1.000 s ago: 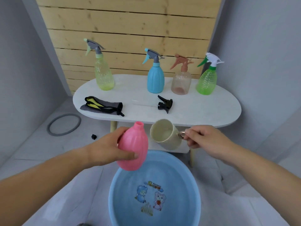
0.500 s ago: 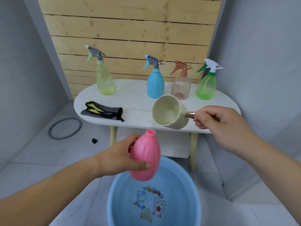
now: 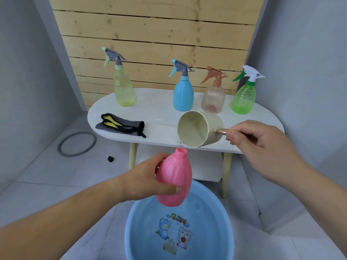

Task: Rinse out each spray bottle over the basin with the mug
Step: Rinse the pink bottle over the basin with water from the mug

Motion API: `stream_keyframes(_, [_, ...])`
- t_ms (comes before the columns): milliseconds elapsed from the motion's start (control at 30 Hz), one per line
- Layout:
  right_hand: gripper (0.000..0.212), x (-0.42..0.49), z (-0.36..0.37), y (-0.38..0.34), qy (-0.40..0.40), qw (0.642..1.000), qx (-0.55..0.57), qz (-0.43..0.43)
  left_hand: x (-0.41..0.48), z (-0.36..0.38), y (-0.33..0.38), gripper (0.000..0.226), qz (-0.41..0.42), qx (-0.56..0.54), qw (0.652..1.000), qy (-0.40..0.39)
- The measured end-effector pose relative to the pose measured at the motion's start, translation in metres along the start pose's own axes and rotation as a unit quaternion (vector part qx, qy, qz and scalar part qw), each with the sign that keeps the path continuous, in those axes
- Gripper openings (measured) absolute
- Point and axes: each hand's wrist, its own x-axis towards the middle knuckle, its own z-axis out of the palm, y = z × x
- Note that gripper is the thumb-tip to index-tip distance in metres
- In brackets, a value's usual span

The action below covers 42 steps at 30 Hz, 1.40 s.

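The left hand (image 3: 148, 180) grips the pink bottle (image 3: 174, 178) over the basin (image 3: 131, 220); the right hand (image 3: 259, 145) apparently pinches the tilted mug (image 3: 199, 129) by its handle.

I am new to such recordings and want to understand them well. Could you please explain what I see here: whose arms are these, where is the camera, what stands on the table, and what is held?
There is no machine here: a person works with bare hands, and the pictures come from one camera worn on the head, looking forward and down. So the arms are the wearer's own. The left hand grips a pink bottle without spray head, neck up, above a blue basin on the floor. The right hand holds a cream mug by its handle, tipped on its side close above the bottle's open neck. On the white table stand four spray bottles: yellow-green bottle, blue bottle, clear pinkish bottle, green bottle. A grey pouch lies nearer the front edge.
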Motion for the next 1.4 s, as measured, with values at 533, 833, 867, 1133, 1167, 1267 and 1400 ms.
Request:
stream_keyframes(533, [0.015,0.002,0.005,0.002,0.017,0.998,-0.026,-0.060,0.000,-0.002,-0.005,0.079,-0.003,0.009,1.000,-0.002])
stream_keyframes(833, [0.025,0.000,0.005,0.004,0.030,0.997,-0.031,-0.071,0.001,-0.002,-0.007,0.079,-0.004,0.011,1.000,-0.004])
stream_keyframes(867, [0.028,0.000,0.005,0.005,0.032,0.996,-0.035,-0.071,0.002,-0.001,-0.007,0.079,-0.004,0.009,1.000,-0.004])
stream_keyframes(1133, [0.030,0.001,0.005,0.008,0.039,0.992,-0.068,-0.096,0.002,-0.001,-0.009,0.077,-0.006,0.011,1.000,-0.005])
stream_keyframes(1167, [0.031,0.001,0.004,0.008,0.040,0.992,-0.072,-0.100,0.002,-0.001,-0.009,0.077,-0.006,0.010,1.000,-0.004])
stream_keyframes(1267, [0.034,0.001,0.005,0.008,0.044,0.989,-0.087,-0.111,0.001,-0.001,-0.009,0.078,-0.008,0.009,1.000,-0.005])
stream_keyframes(1400, [0.032,0.001,0.006,0.009,0.050,0.986,-0.095,-0.127,0.001,0.000,-0.009,0.077,-0.009,0.014,1.000,-0.004])
